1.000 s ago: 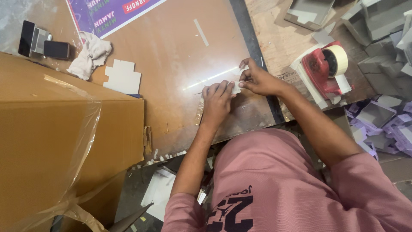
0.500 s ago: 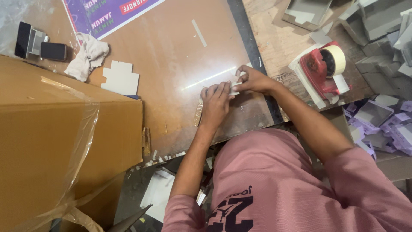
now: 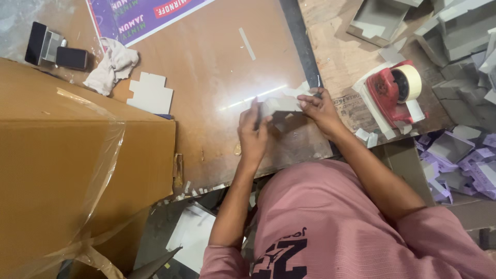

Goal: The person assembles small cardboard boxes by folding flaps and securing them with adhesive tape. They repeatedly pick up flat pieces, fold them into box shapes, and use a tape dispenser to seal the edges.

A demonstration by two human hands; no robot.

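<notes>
A small grey cardboard piece is held between both hands just above the brown table. My left hand grips its left end with the fingers curled round it. On its right end my right hand pinches the card. The piece looks folded partway, like a small box; its exact shape is partly hidden by my fingers. A red tape dispenser with a roll of pale tape sits to the right of my right hand.
A big brown carton with loose clear film stands at the left. A white cut-out card blank, a crumpled cloth, a purple poster and a phone lie farther back. Grey folded boxes and purple pieces are piled at the right.
Both hands have lifted the card piece slightly and turned it. My left hand has shifted from lying flat over it to gripping its left end.
</notes>
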